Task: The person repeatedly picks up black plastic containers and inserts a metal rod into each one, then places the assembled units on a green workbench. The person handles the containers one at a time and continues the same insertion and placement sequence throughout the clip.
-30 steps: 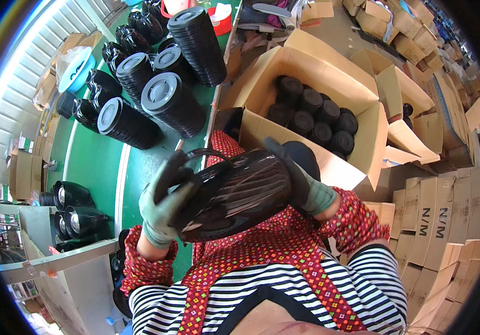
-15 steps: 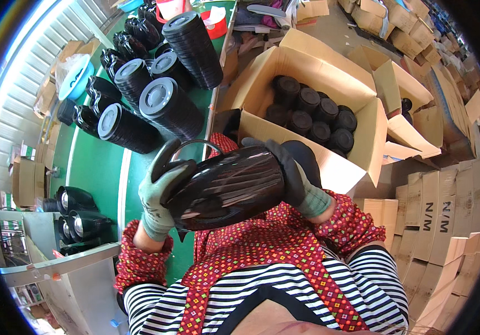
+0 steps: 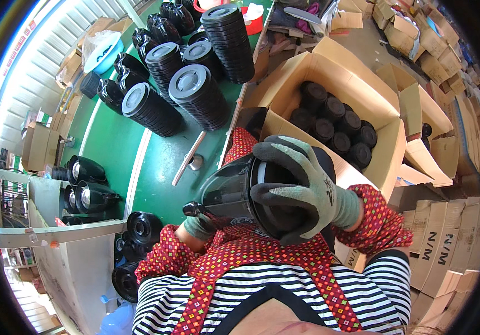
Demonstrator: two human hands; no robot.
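Observation:
A glossy black jug (image 3: 226, 192) lies on its side in front of my chest, its narrower end to the left and its wide end to the right. My right hand (image 3: 312, 192), in a grey-green glove with black coating, spreads its fingers over the wide end and grips its edge. A pale ring (image 3: 261, 173) shows beside the thumb. Below the jug's left part, the cuff of my left hand (image 3: 199, 228) comes into sight; the jug hides most of that hand, so its fingers do not show. Stacks of black round lids (image 3: 198, 92) stand beyond on the green table (image 3: 162, 167).
An open carton (image 3: 284, 84) at the right holds several black cylindrical pieces (image 3: 340, 125). A metal bar (image 3: 188, 158) sticks up near the table edge. More black jugs (image 3: 92, 195) lie at the left, above black round parts (image 3: 143, 226). Closed cartons (image 3: 441, 240) are stacked at the right.
My right hand has turned over and now covers the jug's wide end. The jug has turned and shifted right in view. My left hand has gone from its side to mostly behind it.

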